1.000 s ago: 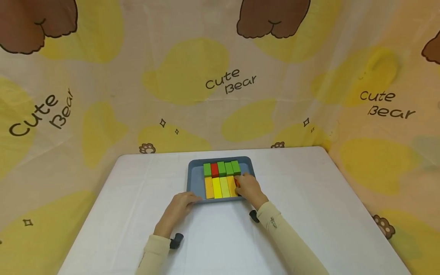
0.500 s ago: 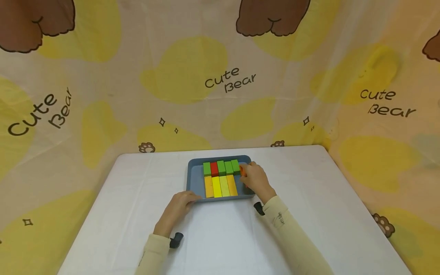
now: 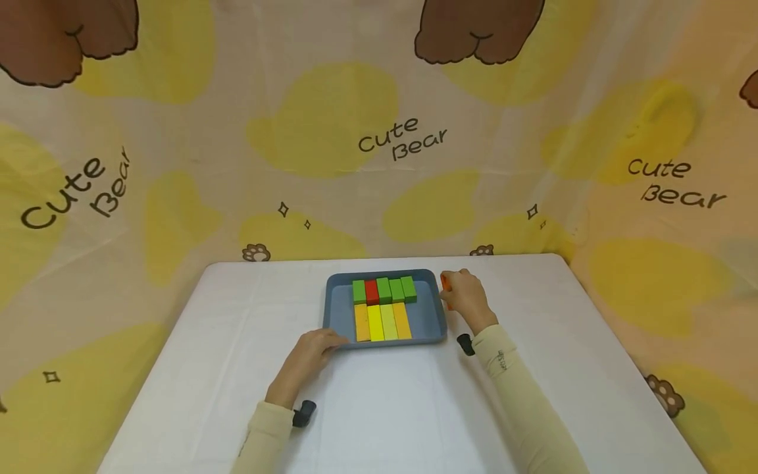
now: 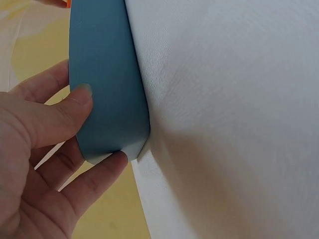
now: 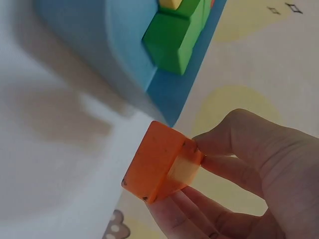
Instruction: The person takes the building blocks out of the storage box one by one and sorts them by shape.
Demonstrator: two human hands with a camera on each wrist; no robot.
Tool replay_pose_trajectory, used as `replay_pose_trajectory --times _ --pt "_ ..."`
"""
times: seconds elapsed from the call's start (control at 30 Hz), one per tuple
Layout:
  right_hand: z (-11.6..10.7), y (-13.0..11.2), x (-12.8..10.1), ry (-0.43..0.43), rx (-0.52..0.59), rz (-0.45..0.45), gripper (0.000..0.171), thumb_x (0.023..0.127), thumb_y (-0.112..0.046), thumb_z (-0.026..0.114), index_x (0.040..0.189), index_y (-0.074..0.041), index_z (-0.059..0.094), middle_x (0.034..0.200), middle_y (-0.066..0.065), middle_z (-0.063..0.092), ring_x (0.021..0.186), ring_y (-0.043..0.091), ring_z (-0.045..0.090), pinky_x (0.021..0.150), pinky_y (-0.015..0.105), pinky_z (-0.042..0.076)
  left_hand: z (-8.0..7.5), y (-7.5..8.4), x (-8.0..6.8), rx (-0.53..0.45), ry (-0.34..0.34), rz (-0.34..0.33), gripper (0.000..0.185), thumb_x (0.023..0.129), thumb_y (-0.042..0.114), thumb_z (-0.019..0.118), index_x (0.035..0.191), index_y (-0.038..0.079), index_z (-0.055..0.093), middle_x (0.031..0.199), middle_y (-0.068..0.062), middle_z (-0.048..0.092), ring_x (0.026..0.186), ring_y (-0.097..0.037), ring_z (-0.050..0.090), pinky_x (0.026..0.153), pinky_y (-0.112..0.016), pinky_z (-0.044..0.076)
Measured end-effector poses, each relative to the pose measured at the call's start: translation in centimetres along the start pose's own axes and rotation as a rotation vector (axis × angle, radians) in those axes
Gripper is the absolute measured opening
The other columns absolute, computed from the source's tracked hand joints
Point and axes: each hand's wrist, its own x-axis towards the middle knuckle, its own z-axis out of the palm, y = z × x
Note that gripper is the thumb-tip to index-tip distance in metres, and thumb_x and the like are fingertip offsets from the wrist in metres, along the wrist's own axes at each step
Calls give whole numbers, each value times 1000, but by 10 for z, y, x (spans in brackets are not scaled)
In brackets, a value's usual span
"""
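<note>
My right hand (image 3: pixel 472 297) pinches an orange block (image 5: pixel 155 162) between thumb and fingers, just outside the right end of a blue-grey tray (image 3: pixel 431 322). The block looks raised off the table in the right wrist view. My left hand (image 3: pixel 306 361) grips the tray's near left corner, thumb (image 4: pixel 72 112) against the outer wall and fingers around the corner. Inside the tray, several green blocks (image 3: pixel 384 289) and one red block (image 3: pixel 372 292) stand in the back row. In front of them lie several yellow and yellow-orange blocks (image 3: pixel 376 322), side by side.
The tray sits on a white table (image 3: pixel 379 408) near its back edge. Behind and beside the table hangs a patterned cloth (image 3: pixel 331 118) with bear prints. A dark wrist camera (image 3: pixel 304 413) is strapped under the left wrist, and another under the right.
My right hand has taken the orange block from the right end of the front row and carried it right, over the tray's rim. The left hand has stayed at its corner.
</note>
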Motion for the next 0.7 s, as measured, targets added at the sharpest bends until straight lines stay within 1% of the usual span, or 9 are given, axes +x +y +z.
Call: replay_pose_trajectory --times 0.17,0.3,0.4,0.47,0.6,0.7 --pt "4 18 6 -18 -17 35 39 82 -14 71 119 -2 66 93 19 63 86 32 58 71 44 53 1 1 -1 7 -2 -12 33 81 -8 72 102 17 79 98 0 75 93 -17 70 84 -31 59" --pt "8 26 7 -27 -2 66 38 82 -14 73 117 -1 67 94 20 64 87 33 59 73 45 53 1 1 -1 9 3 -17 33 81 -7 73 102 17 79 98 0 75 93 -17 70 85 -31 59" --pt "13 30 8 -36 -6 73 38 82 -14 73 116 1 67 93 20 64 86 34 59 73 45 53 0 2 -1 3 8 -12 32 81 -7 73 102 17 79 97 1 75 93 -16 70 85 -30 59" --pt "17 33 8 -40 -17 77 36 82 -13 74 114 2 67 91 20 64 84 34 59 72 45 53 0 1 -1 1 7 -7 32 81 -7 73 102 17 79 96 1 75 92 -15 70 84 -30 59" --pt "23 39 9 -50 -45 89 26 82 -12 73 104 2 68 85 19 62 80 35 58 69 45 52 -1 2 0 -3 -2 -6 33 81 -7 73 102 17 79 96 2 74 91 -15 70 83 -29 59" --pt "26 42 9 -52 -55 91 25 82 -11 72 103 2 69 85 20 62 79 35 59 68 45 52 -1 1 1 -7 -9 -5 33 81 -7 73 103 17 78 96 2 74 92 -15 70 84 -29 59"
